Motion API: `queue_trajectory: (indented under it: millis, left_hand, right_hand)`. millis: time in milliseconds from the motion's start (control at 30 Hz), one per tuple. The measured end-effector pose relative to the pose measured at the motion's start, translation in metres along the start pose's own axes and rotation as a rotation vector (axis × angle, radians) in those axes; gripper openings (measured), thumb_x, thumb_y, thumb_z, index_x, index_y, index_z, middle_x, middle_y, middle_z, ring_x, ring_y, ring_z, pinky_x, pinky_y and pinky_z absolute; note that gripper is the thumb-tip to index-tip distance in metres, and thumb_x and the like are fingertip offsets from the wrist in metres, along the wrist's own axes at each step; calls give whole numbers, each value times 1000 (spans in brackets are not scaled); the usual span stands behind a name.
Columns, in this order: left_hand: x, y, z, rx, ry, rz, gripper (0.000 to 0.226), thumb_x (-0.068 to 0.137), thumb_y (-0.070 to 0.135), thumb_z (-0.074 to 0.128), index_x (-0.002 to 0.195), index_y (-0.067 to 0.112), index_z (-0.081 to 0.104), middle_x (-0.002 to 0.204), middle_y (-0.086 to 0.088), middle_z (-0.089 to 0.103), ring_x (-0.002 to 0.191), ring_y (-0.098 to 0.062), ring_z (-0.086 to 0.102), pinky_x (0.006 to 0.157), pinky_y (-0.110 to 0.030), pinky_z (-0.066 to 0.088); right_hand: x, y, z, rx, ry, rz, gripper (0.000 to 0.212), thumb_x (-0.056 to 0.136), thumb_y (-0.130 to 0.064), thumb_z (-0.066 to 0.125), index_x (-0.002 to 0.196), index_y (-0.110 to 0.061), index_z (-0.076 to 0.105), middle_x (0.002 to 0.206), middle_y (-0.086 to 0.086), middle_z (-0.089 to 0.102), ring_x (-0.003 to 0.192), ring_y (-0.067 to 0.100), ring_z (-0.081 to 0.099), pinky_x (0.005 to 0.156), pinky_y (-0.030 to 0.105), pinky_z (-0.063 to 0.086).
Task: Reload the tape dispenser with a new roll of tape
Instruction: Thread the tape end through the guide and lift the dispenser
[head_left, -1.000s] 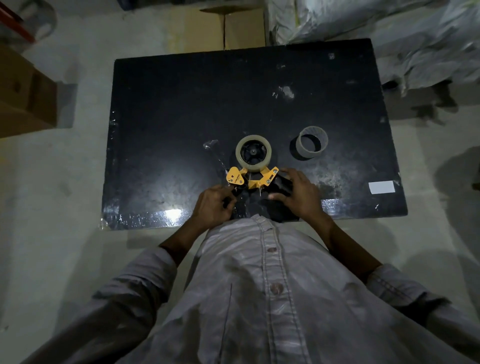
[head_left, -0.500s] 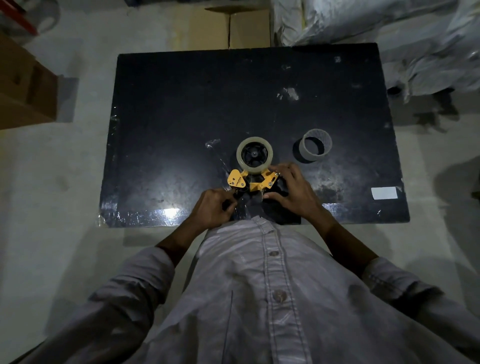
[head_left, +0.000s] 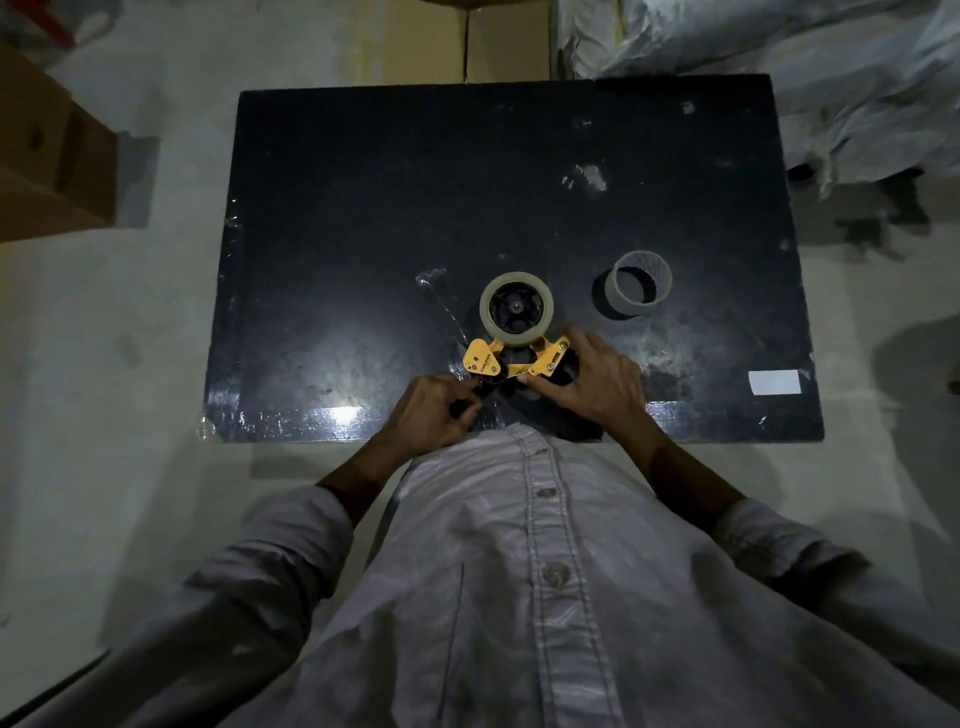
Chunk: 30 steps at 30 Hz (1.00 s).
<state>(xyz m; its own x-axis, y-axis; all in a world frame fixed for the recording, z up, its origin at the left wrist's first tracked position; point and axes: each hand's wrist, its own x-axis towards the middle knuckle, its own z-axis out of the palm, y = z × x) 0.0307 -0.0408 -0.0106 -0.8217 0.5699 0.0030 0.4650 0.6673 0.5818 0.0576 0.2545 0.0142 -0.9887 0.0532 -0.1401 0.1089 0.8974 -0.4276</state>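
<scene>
A yellow and black tape dispenser (head_left: 511, 361) lies on the black table (head_left: 363, 208) near its front edge. A pale roll of tape (head_left: 517, 309) sits on the dispenser's black hub. My right hand (head_left: 597, 384) grips the dispenser's right side and handle. My left hand (head_left: 431, 413) is closed at the dispenser's lower left corner, fingers pinched together; what they pinch is too dark to tell. An empty cardboard tape core (head_left: 640, 283) stands on the table to the right of the roll.
A crumpled strip of clear tape (head_left: 431, 278) lies left of the roll. A white label (head_left: 774, 382) is stuck near the table's front right corner. Cardboard boxes (head_left: 47, 171) stand left on the floor, plastic-wrapped bundles (head_left: 805, 78) at the back right.
My right hand has slid further up along the dispenser's right side. My left hand stays pinched at the lower left corner. The dispenser and roll have barely shifted.
</scene>
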Motion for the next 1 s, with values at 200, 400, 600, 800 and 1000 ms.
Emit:
queue_trajectory:
  millis: [200,400,600,800,1000]
  left_hand:
    - [-3,2,1,-51,-3,-97,17,93,20,87,110,19,90,96,-4,85,73,-7,66,71,-10,51]
    - [-5,-9,-11,-160,23,-299,21,101,46,81,104,28,91,95,13,86,78,2,74,72,-10,53]
    - [6,-14,-20,-878,-47,-1004,37,101,35,81,112,1,84,101,-18,86,73,-28,78,67,-38,64]
    - [14,-15,-8,-1332,-409,-1213,31,95,38,83,103,8,88,96,-8,76,42,-10,51,31,-19,30]
    - [8,-20,12,-1606,-411,-1177,70,95,25,79,154,-6,57,89,-3,73,36,-3,44,25,-15,28]
  right_hand:
    - [5,2,-16,158,-244,52,115,74,-89,81,163,-41,27,146,5,72,126,36,72,97,46,57]
    - [6,10,-25,342,-335,287,103,80,-105,51,163,-48,29,147,9,70,130,33,70,110,59,55]
    - [16,11,-28,400,-381,345,79,93,-101,20,115,-41,68,120,-2,76,114,24,69,107,53,53]
    - [27,15,-19,407,-376,366,89,93,-101,17,115,-36,74,126,2,75,118,26,68,110,53,51]
    - [27,18,-15,421,-354,358,87,96,-98,20,120,-34,75,129,2,76,119,25,68,112,54,51]
